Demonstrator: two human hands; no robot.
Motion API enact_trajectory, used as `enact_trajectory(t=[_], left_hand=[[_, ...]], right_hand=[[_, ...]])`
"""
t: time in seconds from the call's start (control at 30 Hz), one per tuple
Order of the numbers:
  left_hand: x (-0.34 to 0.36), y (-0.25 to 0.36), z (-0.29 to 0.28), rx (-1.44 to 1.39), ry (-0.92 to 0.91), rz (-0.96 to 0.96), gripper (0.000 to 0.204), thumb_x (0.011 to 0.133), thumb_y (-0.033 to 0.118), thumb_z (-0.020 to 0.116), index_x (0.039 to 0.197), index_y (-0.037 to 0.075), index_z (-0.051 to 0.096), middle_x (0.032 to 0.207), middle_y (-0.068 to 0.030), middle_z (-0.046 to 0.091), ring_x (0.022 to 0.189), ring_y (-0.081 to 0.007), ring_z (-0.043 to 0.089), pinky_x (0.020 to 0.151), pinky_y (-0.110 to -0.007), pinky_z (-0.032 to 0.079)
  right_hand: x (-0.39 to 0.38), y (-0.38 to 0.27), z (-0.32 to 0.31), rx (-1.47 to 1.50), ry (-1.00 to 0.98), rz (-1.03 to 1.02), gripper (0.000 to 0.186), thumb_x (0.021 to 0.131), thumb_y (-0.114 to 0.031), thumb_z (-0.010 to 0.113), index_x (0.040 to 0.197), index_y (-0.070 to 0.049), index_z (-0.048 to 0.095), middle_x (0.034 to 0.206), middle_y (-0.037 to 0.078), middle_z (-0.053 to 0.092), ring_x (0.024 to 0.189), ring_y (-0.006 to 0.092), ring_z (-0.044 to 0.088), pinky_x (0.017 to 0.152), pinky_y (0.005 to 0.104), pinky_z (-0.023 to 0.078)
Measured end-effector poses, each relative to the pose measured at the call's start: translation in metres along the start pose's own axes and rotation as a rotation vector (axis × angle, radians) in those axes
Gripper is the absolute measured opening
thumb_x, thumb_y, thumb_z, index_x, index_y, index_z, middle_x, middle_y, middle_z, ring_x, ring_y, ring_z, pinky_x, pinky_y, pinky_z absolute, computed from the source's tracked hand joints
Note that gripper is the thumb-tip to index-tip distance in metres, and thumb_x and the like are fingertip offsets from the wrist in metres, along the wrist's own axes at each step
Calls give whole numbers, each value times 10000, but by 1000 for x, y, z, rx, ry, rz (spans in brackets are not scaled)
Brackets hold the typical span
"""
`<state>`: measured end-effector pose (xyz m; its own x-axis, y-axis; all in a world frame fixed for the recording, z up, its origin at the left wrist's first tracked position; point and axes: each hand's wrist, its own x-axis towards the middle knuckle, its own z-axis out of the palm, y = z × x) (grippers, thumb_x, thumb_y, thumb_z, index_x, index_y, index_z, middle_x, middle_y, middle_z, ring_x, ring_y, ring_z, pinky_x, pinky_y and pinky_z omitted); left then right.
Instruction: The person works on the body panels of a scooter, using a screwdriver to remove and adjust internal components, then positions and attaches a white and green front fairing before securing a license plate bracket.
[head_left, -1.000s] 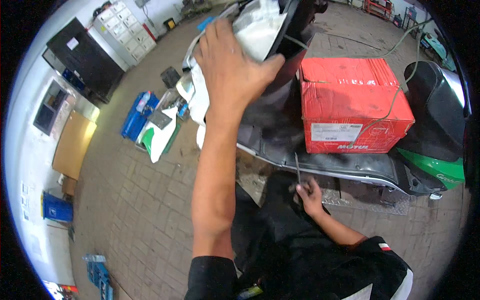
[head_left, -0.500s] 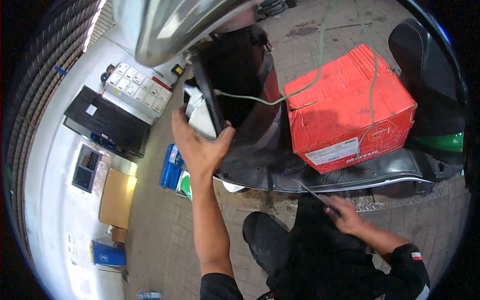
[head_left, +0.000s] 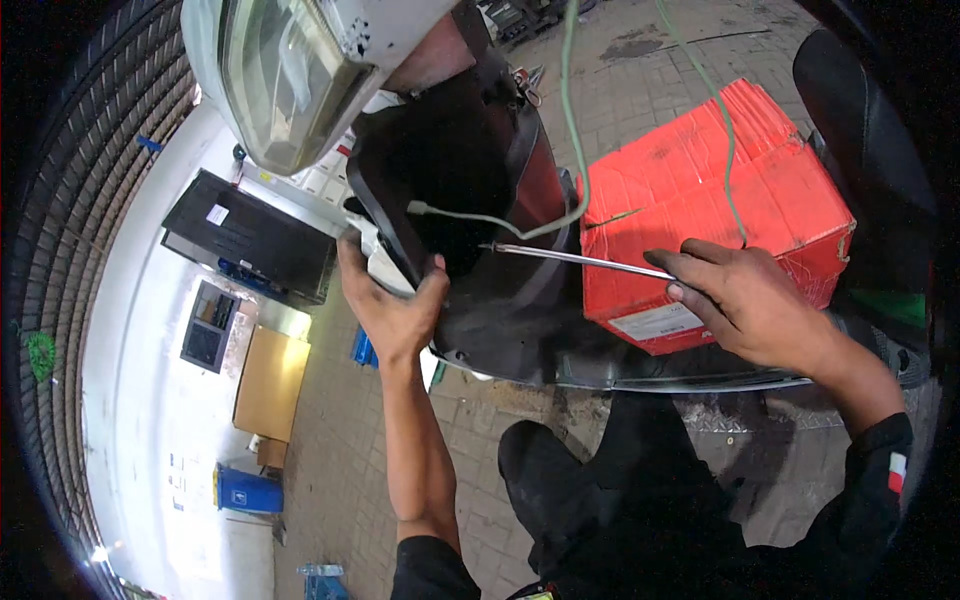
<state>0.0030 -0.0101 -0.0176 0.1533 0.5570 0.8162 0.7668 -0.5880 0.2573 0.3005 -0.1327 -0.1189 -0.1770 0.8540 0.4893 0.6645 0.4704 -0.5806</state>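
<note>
My left hand (head_left: 395, 310) is closed around the edge of a scooter's black front panel (head_left: 372, 190), thumb on the inner face and fingers on the outer side. A whitish piece (head_left: 388, 268) shows between my palm and that edge. In my right hand (head_left: 760, 305) is a screwdriver (head_left: 580, 259) with a long metal shaft. Its handle is mostly hidden by my fingers. The shaft points left, and its tip appears over the dark recess behind the panel; I cannot tell whether it touches anything. Just above the tip lies the plug end of a thin green cable (head_left: 480, 217).
A worn red cardboard box (head_left: 690, 190) sits on the scooter's footboard, right of the panel, with the green cable hanging over it. The headlight unit (head_left: 285, 90) overhangs at upper left. The black seat (head_left: 865, 150) is far right. A blue bin (head_left: 250, 490) stands by the wall.
My right hand has come up from beside my knee, bringing the screwdriver across the box's front toward the panel. My left hand keeps its grip on the panel. The view has shifted slightly.
</note>
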Motion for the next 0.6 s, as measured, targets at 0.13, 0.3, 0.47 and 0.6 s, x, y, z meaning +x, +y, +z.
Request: enact_trajectory(t=[0.13, 0.3, 0.47, 0.6], left_hand=[[6, -2, 0, -93, -38, 88, 778, 549, 217, 787, 1214, -33, 470, 1042, -190, 582, 980, -312, 569, 927, -396, 435], [5, -18, -7, -14, -151, 97, 804, 535, 203, 789, 1221, -50, 453, 1076, -189, 572, 994, -316, 573, 924, -384, 444], [6, -12, -8, -91, -179, 30, 786, 534, 177, 785, 1206, -50, 445, 1065, -183, 564, 1000, -303, 561, 921, -372, 436], [5, -12, -8, -99, -197, 61, 760, 547, 169, 783, 1190, -53, 445, 1060, -188, 568, 977, -294, 568, 912, -363, 441]], right_hand=[[16, -15, -33, -136, -16, -78, 323, 924, -116, 564, 1228, -6, 579, 860, 181, 582, 742, 363, 619, 633, 452, 454], [40, -31, -40, -313, -43, -148, 321, 909, -135, 586, 1206, -17, 601, 846, 159, 582, 737, 355, 615, 625, 463, 454], [42, -33, -45, -442, 8, -311, 300, 894, -162, 601, 1160, -29, 642, 832, 140, 595, 748, 354, 618, 642, 452, 478], [42, -30, -45, -423, 96, -418, 299, 886, -159, 604, 1152, -30, 650, 841, 147, 610, 767, 356, 624, 654, 447, 486]])
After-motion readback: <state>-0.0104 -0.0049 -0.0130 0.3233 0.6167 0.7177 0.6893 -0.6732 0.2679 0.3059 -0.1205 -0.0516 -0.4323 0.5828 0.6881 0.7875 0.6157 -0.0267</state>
